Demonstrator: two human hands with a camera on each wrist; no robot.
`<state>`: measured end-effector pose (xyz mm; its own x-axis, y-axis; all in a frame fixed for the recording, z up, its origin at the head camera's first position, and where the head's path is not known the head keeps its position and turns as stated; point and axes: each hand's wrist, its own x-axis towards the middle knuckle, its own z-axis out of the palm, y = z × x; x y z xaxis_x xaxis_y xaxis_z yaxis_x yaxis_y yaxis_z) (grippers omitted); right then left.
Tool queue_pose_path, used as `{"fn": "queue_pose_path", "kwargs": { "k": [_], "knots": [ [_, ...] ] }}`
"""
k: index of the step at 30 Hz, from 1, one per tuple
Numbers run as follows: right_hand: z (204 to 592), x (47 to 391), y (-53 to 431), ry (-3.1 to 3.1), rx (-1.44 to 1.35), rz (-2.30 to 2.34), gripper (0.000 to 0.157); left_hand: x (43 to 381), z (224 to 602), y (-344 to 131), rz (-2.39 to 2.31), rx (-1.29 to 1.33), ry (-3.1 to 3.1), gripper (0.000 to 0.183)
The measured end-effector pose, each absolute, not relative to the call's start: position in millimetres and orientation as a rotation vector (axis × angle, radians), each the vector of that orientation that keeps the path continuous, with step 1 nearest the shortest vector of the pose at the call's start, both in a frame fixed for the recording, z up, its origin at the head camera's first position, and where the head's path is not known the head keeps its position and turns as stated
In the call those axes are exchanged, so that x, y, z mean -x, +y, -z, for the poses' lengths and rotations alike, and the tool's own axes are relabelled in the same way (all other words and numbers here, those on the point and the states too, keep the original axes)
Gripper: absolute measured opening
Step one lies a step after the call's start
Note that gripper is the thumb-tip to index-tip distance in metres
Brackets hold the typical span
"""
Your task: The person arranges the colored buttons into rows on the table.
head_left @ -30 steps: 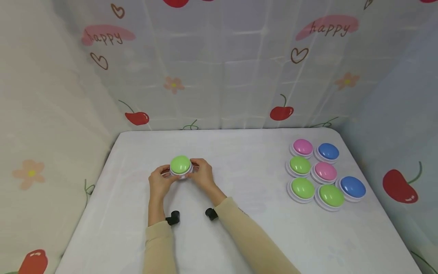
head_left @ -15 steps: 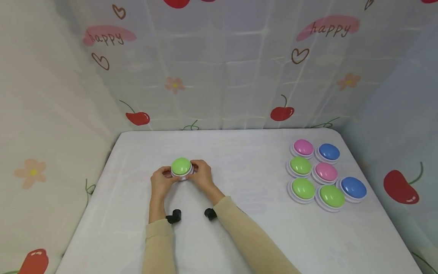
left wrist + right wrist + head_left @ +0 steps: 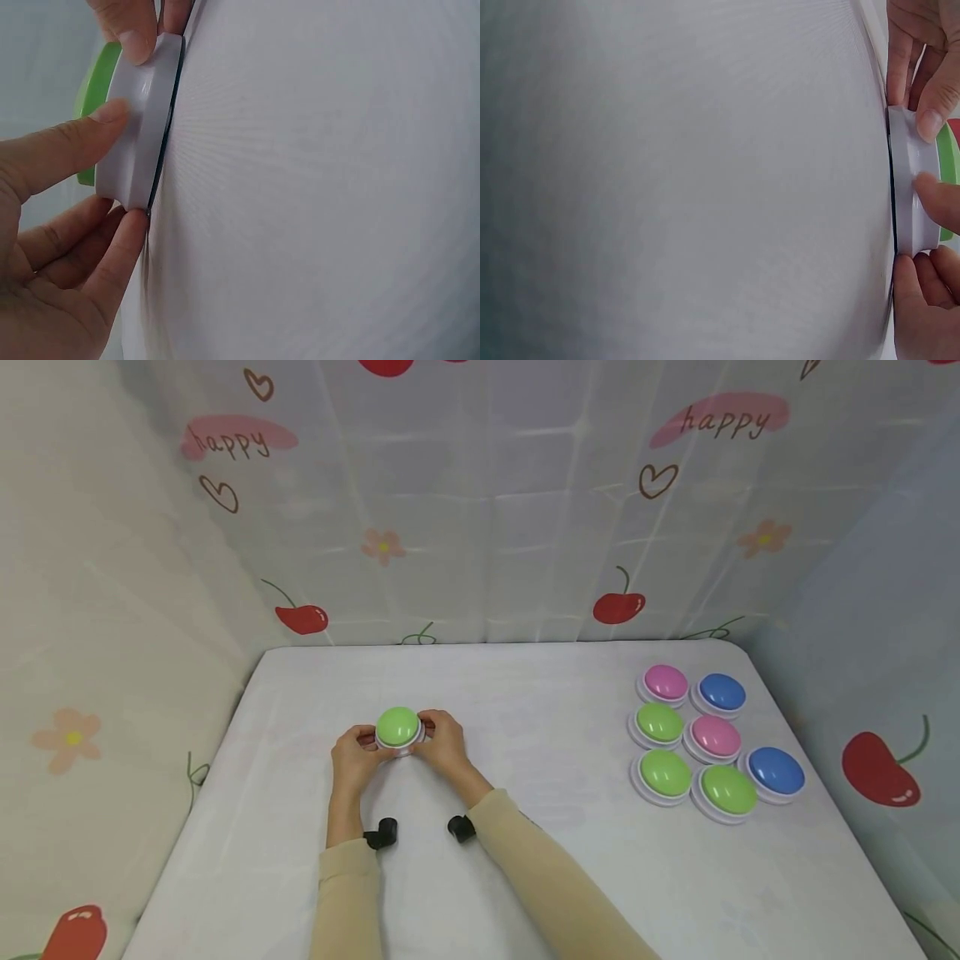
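A green domed push button (image 3: pixel 397 727) with a white round base is between my two hands, left of the table's middle. My left hand (image 3: pixel 352 762) grips its left side, thumb on the near side of the base and fingers curled round the left edge. From the right, my right hand (image 3: pixel 444 745) holds it the same way. In the left wrist view the base (image 3: pixel 139 146) stands level, its dark bottom rim right at the white cloth. Both thumbs press the base's side in the right wrist view, below the green dome (image 3: pixel 946 161).
Several more push buttons stand grouped at the table's right: pink (image 3: pixel 666 682) and blue (image 3: pixel 722 692) at the back, green (image 3: pixel 664 772) and blue (image 3: pixel 777 770) in front. A printed curtain (image 3: pixel 480 527) hangs behind the white-covered table (image 3: pixel 525 877).
Both hands have brought the green push button very slightly down and toward me, keeping their hold. The grouped buttons at the right have stayed in place.
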<state>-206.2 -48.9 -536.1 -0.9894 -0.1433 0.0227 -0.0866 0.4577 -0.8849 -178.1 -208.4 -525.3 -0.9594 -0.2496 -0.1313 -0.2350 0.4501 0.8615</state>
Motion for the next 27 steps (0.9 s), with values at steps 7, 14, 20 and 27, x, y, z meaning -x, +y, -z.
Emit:
{"fn": "queue_pose_path", "kwargs": {
  "k": [7, 14, 20, 27],
  "knots": [
    [536.0, 206.0, -49.9, 2.622, 0.189, 1.578, 0.052, 179.3, 524.1, -207.6, 1.593, -0.468, -2.675, 0.065],
    [529.8, 204.5, -42.6, 2.574, 0.094, 1.611, 0.057, 175.6, 512.7, -200.4, 1.505, -0.499, -2.68, 0.081],
    [512.0, 198.1, -15.7, 2.476, -0.025, 1.784, 0.056, 167.3, 484.3, -178.9, 1.528, -0.418, -2.617, 0.075],
    [483.4, 177.2, 32.3, 2.393, -0.059, 2.002, 0.055, 160.1, 472.4, -134.6, 1.754, -0.17, -2.496, 0.062]
  ]
}}
